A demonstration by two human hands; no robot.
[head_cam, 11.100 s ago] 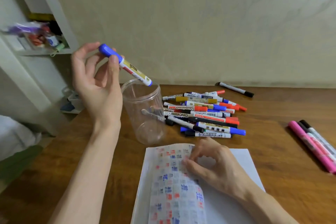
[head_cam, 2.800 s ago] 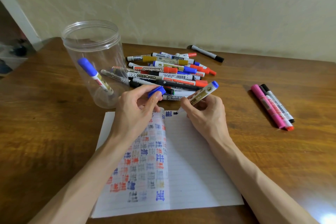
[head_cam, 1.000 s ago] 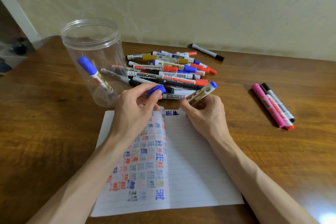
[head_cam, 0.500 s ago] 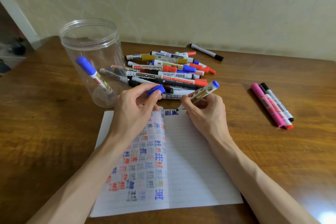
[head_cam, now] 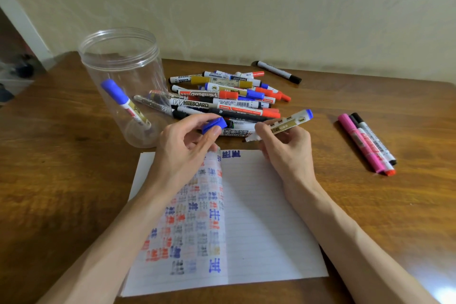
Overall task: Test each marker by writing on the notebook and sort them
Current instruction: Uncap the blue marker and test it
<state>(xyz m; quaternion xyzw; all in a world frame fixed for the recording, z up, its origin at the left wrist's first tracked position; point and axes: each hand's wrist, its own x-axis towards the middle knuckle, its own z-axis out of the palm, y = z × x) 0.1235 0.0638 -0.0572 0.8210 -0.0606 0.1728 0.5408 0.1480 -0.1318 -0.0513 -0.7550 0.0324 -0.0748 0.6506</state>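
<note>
Blue cap (head_cam: 214, 125) pinched in my left hand (head_cam: 182, 150) | my right hand (head_cam: 286, 148) grips the uncapped marker (head_cam: 293, 121) | tip off the paper, near notebook (head_cam: 259, 205) top edge

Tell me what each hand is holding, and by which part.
Left hand pinches the blue cap by its sides. Right hand holds the uncapped marker by its barrel, near the tip.

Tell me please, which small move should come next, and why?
Probably push the blue cap, pinched in the left hand, onto the marker in the right hand. Its tip is off the notebook, and blue marks at the top of the page suggest that it writes.
</note>
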